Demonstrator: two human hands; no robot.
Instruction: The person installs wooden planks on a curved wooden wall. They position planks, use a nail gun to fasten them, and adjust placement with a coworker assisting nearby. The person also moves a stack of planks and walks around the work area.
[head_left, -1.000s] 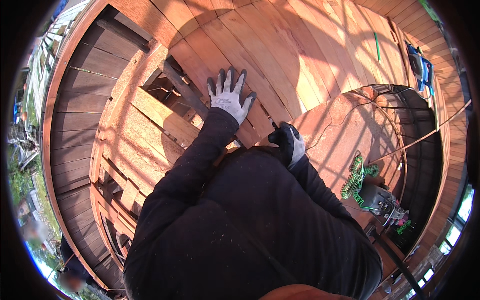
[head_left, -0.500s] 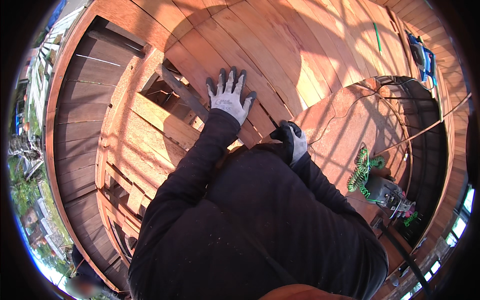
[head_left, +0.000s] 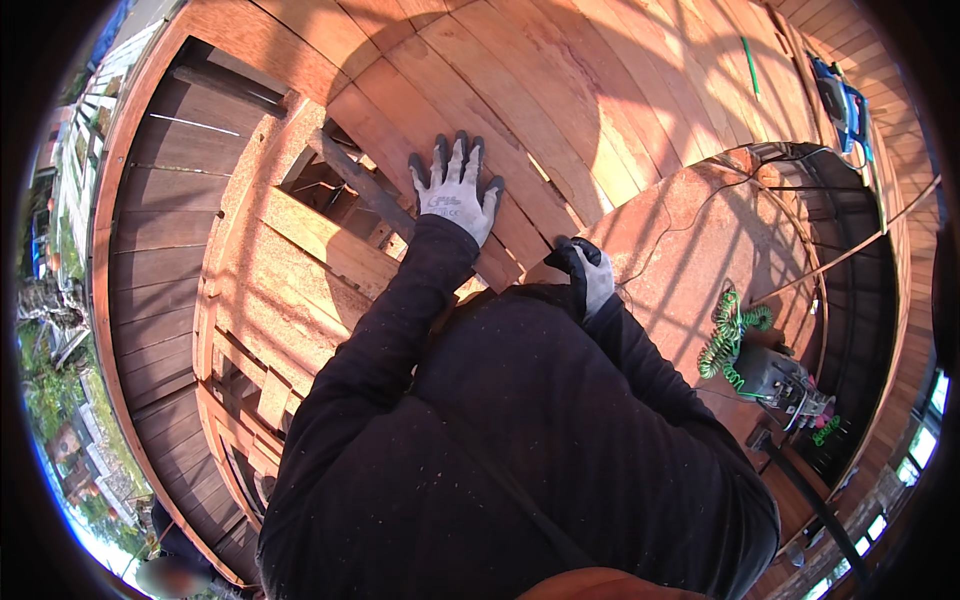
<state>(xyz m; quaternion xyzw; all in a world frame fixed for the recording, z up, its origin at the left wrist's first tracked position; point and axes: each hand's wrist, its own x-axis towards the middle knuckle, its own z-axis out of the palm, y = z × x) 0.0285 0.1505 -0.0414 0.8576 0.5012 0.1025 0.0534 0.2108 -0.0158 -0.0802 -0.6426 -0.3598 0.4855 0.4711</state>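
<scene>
My left hand (head_left: 455,190), in a grey work glove, lies flat with fingers spread on a reddish deck board (head_left: 440,130) beside an open gap in the decking (head_left: 335,195). My right hand (head_left: 585,275), in a grey and black glove, rests curled at the near end of the same run of boards, next to a rust-coloured panel (head_left: 690,250). Whether it grips anything I cannot tell. My dark sleeves and torso fill the lower middle of the view.
A power tool (head_left: 785,385) with a green coiled hose (head_left: 728,335) lies at right on the panel. A blue tool (head_left: 840,100) sits far right on the deck. Pale joists (head_left: 320,250) show left of the gap. Darker steps (head_left: 160,240) drop off at left.
Both hands stay in place on the boards. The view has shifted slightly as my head moved.
</scene>
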